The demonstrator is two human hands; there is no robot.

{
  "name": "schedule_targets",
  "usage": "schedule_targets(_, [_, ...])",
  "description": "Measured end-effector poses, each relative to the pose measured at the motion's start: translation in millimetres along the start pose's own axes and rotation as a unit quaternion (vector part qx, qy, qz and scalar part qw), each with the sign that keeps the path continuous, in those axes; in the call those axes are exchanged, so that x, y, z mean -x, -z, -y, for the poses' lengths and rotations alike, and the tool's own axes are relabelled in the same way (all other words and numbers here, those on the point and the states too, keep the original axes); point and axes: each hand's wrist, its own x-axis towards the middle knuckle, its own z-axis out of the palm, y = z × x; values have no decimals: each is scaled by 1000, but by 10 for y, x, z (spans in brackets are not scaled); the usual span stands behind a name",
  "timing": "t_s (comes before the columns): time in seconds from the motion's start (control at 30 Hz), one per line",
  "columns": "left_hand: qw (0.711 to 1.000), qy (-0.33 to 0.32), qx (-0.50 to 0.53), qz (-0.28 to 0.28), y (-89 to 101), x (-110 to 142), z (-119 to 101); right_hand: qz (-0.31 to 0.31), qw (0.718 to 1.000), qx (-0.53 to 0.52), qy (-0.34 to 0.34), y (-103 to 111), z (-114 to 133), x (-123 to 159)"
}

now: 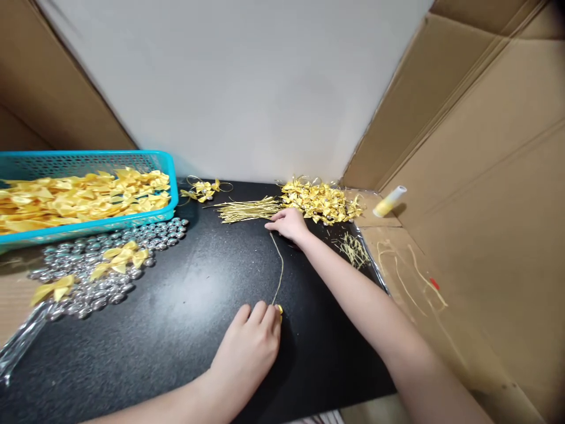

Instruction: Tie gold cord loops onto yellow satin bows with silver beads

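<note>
My left hand (251,338) is closed low over the black tabletop, its fingers curled round a small yellow piece (279,312) that looks like a ribbon bow, mostly hidden. From it a thin gold cord (281,265) curves away slackly to the fingertips of my right hand (289,225). Thumb and finger of that hand seem pinched at the cord's far end, though the contact is small to see. Just beyond them lies a bundle of cut gold cords (249,210). To its right is a heap of yellow bows on cord loops (320,200).
A turquoise basket (170,176) of yellow bows stands at left. Before it spread many silver beads (101,282), some bows on top. A few looped bows (203,189) lie at the back. Cord scraps (353,250) and a pale tube (389,201) are at right, beside cardboard walls (477,147).
</note>
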Motion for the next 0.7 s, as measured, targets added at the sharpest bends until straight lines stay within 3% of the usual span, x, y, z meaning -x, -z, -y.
schedule_targets(0.13, [999,9,31,6,25,-39,4,-22,991,121,54,88,-16,-22])
schedule_targets(0.4, [987,29,154,44,232,-229,196,-9,948,308,80,142,-7,-21])
schedule_targets(0.57, [986,76,146,25,129,-363,624,-7,923,365,120,216,51,-9])
schedule_targets(0.7, [968,218,108,59,-79,-566,1109,13,909,384,160,217,38,-5])
